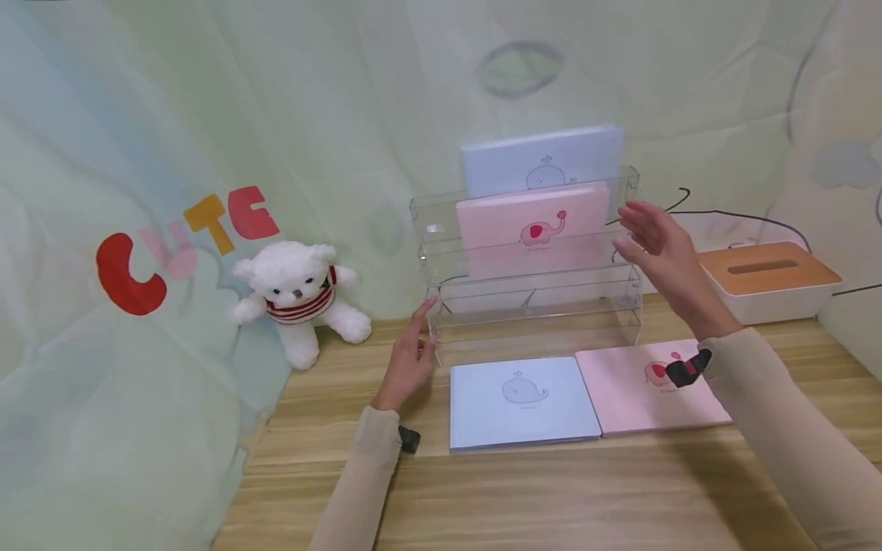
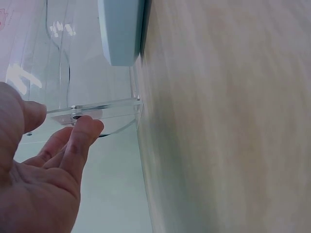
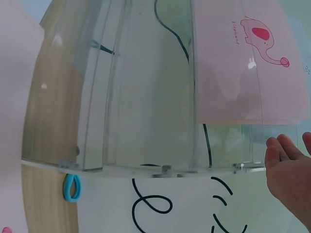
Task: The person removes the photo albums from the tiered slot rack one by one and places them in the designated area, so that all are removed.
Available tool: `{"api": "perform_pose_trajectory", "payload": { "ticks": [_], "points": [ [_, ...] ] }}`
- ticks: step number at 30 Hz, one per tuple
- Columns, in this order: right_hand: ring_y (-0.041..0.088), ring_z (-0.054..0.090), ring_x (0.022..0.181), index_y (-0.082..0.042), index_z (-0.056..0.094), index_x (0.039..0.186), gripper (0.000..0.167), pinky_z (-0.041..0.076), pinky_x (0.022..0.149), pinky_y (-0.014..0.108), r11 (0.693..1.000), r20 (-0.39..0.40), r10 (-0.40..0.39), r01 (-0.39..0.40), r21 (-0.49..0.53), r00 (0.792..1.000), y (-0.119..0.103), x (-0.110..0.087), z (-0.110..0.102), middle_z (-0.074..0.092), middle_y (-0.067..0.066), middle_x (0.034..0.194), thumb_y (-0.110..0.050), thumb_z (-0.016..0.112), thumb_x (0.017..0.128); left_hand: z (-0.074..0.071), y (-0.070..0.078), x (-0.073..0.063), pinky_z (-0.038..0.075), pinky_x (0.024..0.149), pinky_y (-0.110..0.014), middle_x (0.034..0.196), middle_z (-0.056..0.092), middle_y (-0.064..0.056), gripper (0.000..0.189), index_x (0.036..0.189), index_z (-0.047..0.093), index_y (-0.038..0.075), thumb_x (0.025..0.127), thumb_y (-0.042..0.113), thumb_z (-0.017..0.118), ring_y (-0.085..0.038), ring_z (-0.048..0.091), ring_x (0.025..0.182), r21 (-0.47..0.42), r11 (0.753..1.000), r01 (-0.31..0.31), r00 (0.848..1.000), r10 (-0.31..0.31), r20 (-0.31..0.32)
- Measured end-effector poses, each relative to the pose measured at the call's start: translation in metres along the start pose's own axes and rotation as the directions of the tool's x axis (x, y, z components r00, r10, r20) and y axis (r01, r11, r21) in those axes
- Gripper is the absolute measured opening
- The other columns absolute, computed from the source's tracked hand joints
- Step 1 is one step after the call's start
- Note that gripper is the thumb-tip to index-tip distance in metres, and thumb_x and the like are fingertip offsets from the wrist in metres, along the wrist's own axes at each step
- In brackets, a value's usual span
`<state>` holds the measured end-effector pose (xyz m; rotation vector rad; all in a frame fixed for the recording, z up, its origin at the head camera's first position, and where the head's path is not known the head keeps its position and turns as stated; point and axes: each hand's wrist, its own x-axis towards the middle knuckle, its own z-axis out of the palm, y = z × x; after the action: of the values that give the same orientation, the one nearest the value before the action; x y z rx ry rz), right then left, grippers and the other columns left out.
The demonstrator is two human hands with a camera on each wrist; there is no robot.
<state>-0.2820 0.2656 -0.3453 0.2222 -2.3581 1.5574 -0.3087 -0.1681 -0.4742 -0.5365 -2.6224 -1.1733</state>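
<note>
A clear acrylic tiered rack [image 1: 537, 333] stands on the table against the backdrop. Its upper tiers hold blue whale booklets [image 1: 496, 172] and, in front, pink elephant booklets [image 1: 496, 229]. At the rack's left end is my left hand [image 1: 406, 367]; in the left wrist view its fingers [image 2: 80, 145] reach the clear side panel [image 2: 97, 109], index finger fairly straight. My right hand [image 1: 658, 245] is raised beside the upper right end, fingers extended and holding nothing. In the right wrist view, its fingertips [image 3: 279, 148] are near the end panel and pink booklets [image 3: 233, 92].
A blue whale booklet [image 1: 520, 421] and a pink elephant booklet [image 1: 634, 405] lie side by side before the rack. A white teddy bear [image 1: 289, 275] sits left. A white tissue box with an orange lid [image 1: 765, 295] stands right. A small blue loop [image 3: 72, 188] shows behind the rack.
</note>
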Motion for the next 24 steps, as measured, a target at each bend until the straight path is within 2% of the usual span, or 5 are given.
{"api": "perform_pose_trajectory", "payload": {
  "ticks": [10, 14, 17, 20, 24],
  "points": [
    [0.032, 0.036, 0.163, -0.030, 0.031, 0.168, 0.070, 0.031, 0.132, 0.051, 0.997, 0.018, -0.021, 0.020, 0.069, 1.000, -0.009, 0.020, 0.007, 0.038, 0.010, 0.175, -0.037, 0.065, 0.107, 0.000, -0.001, 0.000, 0.060, 0.084, -0.043, 0.132, 0.066, -0.019, 0.078, 0.166, 0.024, 0.052, 0.110, 0.008, 0.056, -0.025, 0.071, 0.089, 0.002, 1.000, -0.004, 1.000, 0.004, 0.001],
    [0.033, 0.039, 0.161, -0.032, 0.032, 0.168, 0.068, 0.033, 0.131, 0.055, 0.997, 0.019, -0.019, 0.018, 0.080, 1.000, -0.013, 0.024, 0.008, 0.041, 0.011, 0.173, -0.037, 0.065, 0.107, 0.000, -0.001, 0.000, 0.060, 0.084, -0.043, 0.132, 0.066, -0.019, 0.078, 0.166, 0.024, 0.052, 0.110, 0.008, 0.056, -0.026, 0.071, 0.089, 0.002, 1.000, -0.002, 1.000, 0.002, 0.003],
    [0.030, 0.047, 0.155, -0.033, 0.035, 0.166, 0.066, 0.038, 0.128, 0.057, 0.996, 0.008, -0.028, 0.027, 0.082, 1.000, -0.015, 0.026, 0.009, 0.047, 0.012, 0.168, -0.036, 0.065, 0.108, 0.000, -0.002, 0.001, 0.061, 0.085, -0.044, 0.133, 0.066, -0.020, 0.078, 0.167, 0.024, 0.051, 0.110, 0.007, 0.056, -0.027, 0.071, 0.091, -0.004, 1.000, -0.005, 1.000, 0.005, 0.005],
    [0.018, 0.058, 0.140, -0.032, 0.039, 0.164, 0.062, 0.046, 0.124, 0.047, 0.996, -0.009, -0.045, 0.046, 0.074, 0.999, -0.017, 0.029, 0.009, 0.056, 0.010, 0.157, -0.034, 0.065, 0.108, 0.000, -0.001, 0.001, 0.061, 0.085, -0.044, 0.136, 0.065, -0.019, 0.078, 0.167, 0.025, 0.049, 0.110, 0.007, 0.056, -0.028, 0.071, 0.092, -0.006, 1.000, -0.013, 1.000, 0.013, 0.005],
    [0.006, 0.063, 0.121, -0.027, 0.048, 0.158, 0.054, 0.053, 0.107, 0.021, 0.993, -0.020, -0.080, 0.081, 0.085, 0.997, -0.017, 0.034, 0.007, 0.065, -0.001, 0.137, -0.032, 0.066, 0.107, 0.000, -0.001, 0.000, 0.060, 0.084, -0.043, 0.136, 0.064, -0.019, 0.078, 0.167, 0.025, 0.050, 0.110, 0.006, 0.056, -0.027, 0.071, 0.091, -0.005, 1.000, -0.016, 1.000, 0.016, 0.003]
  ]
}}
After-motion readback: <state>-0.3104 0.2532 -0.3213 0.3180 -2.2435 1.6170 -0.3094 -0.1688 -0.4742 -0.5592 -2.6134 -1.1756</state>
